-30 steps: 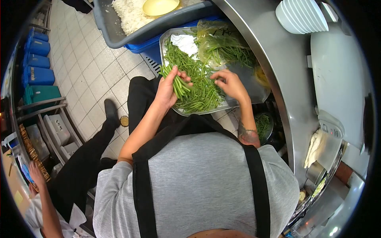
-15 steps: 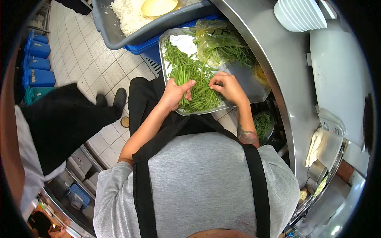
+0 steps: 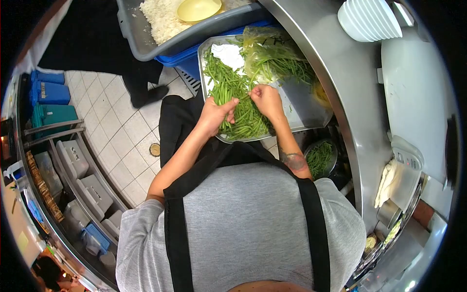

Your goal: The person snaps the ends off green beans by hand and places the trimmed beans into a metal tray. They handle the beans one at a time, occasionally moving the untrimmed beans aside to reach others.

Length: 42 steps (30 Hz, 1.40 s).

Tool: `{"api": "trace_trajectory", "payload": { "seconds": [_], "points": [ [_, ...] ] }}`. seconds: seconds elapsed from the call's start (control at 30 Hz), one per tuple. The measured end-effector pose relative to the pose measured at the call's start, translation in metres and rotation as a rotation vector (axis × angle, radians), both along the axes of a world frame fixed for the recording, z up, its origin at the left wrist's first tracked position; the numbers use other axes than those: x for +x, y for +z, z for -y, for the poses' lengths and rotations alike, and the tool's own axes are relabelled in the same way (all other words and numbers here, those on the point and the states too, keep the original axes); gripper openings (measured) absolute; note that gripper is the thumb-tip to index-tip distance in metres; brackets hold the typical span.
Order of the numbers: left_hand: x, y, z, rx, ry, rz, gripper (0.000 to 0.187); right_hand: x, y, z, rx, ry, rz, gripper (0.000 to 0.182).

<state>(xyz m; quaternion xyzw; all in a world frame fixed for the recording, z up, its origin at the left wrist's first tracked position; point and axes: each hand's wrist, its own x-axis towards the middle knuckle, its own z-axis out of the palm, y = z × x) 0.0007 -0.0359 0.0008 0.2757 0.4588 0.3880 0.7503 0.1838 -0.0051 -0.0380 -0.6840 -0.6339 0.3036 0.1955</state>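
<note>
A bunch of thin green vegetable stalks [image 3: 224, 97] is gripped in my left hand [image 3: 214, 117], thumb laid across it. Close beside it, my right hand [image 3: 268, 103] has its thumb and fingers pinched together over the pile; whatever is between the fingertips is too small to make out. Both hands are above a metal tray [image 3: 201, 63] heaped with loose green stalks [image 3: 248, 124]. At the tray's far side lie a crumpled white sheet [image 3: 227, 55] and a clear plastic bag [image 3: 265, 46] with more stalks.
Beyond the tray stands a grey tub [image 3: 146, 51] of rice with a yellow bowl [image 3: 198, 9] in it. A steel counter [image 3: 335, 63] curves along the right, holding stacked white bowls [image 3: 369, 19]. Below it sits a bowl of greens [image 3: 319, 158]. A person in black [image 3: 92, 44] is at upper left.
My right hand has moved left, closer to the bunch. My left hand has kept its grip in about the same place. The person at left has walked farther up the aisle.
</note>
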Motion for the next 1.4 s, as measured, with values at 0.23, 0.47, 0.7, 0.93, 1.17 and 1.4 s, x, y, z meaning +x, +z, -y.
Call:
{"api": "trace_trajectory", "payload": {
  "seconds": [0.23,0.47,0.7,0.93,1.17,1.4],
  "points": [
    [0.006,0.003,-0.002,-0.041,0.016,-0.047,0.012,0.008,0.051,0.024,-0.212,0.226,-0.357,0.011],
    [0.003,0.007,-0.003,-0.02,0.078,0.11,0.02,-0.003,0.054,0.03,-0.347,0.313,-0.666,0.01],
    [-0.003,0.005,-0.003,-0.007,0.205,0.088,0.02,-0.002,0.051,0.025,-0.323,0.232,-0.597,0.015],
    [0.002,0.005,-0.003,0.044,0.2,0.089,0.019,0.003,0.029,0.022,-0.221,-0.052,-0.823,0.016],
    [-0.004,0.001,-0.005,-0.047,0.227,0.222,0.025,0.001,0.035,0.025,-0.13,0.091,-0.821,0.012],
    [-0.005,0.004,-0.004,-0.021,0.132,0.275,0.024,-0.005,0.052,0.025,-0.08,0.305,-0.623,0.013]
  ]
}}
